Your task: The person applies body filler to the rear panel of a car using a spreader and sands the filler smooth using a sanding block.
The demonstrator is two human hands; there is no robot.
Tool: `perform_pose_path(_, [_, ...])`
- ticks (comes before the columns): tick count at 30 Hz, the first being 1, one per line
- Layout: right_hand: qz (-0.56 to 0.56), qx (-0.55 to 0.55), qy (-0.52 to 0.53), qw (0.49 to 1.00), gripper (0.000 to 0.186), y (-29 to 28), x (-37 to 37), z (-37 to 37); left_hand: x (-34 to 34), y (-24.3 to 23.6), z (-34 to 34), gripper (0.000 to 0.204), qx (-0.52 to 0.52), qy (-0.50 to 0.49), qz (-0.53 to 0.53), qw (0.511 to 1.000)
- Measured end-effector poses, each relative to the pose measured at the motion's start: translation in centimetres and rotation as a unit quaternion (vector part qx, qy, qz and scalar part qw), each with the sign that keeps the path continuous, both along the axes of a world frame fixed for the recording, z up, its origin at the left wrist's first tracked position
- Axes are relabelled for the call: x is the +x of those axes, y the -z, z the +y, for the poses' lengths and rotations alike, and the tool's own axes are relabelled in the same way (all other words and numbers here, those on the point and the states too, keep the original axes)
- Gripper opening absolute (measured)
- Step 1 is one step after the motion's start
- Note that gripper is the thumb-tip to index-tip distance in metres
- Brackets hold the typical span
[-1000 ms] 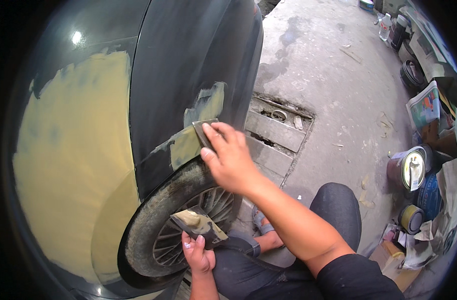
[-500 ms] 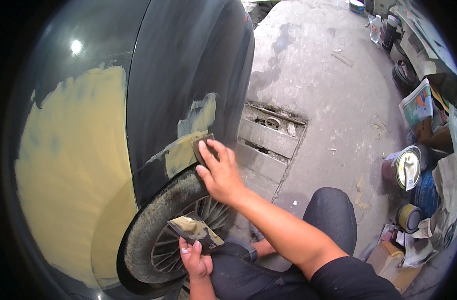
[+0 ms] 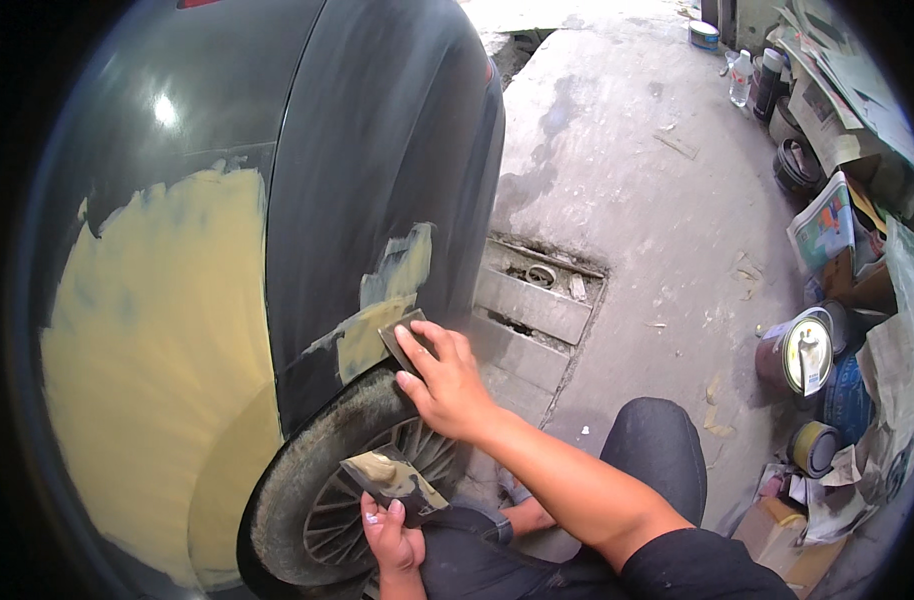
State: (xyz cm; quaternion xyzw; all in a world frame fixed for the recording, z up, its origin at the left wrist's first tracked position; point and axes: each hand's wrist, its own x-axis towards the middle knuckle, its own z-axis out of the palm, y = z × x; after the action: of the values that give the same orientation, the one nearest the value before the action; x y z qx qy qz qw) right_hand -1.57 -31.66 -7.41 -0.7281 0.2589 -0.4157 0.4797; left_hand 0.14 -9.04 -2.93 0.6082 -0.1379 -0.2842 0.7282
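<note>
My right hand grips a thin dark putty spreader and presses it on the black car panel, just above the wheel arch. A small patch of yellow filler lies under and beside its edge. Low in front of the wheel, my left hand holds a dark flat plate smeared with filler, its fingers closed on the lower edge. A much larger area of yellow filler covers the panel to the left of the seam.
A recessed drain with slabs lies in the concrete floor right of the car. Along the right side stand an open paint can, a small tin, newspapers, a cardboard box and a clear bottle. My bent knee is close by.
The whole scene has shifted slightly downward in the view. The spreader has tilted and sits a little lower along the filler patch's right edge. Both hands keep their holds.
</note>
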Motion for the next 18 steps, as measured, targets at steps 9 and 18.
perform_pose_path(9, [0.000, 0.021, 0.025, 0.999, 0.051, -2.4, -0.1, -1.5, 0.0, 0.1, -0.1, 0.055, -0.005, 0.009, -0.009, 1.000])
perform_pose_path(18, [-0.045, -0.011, -0.118, 0.992, 0.050, -2.9, -5.4, -2.8, -0.6, -1.7, -1.6, 0.057, -0.068, 0.072, 0.009, 0.995])
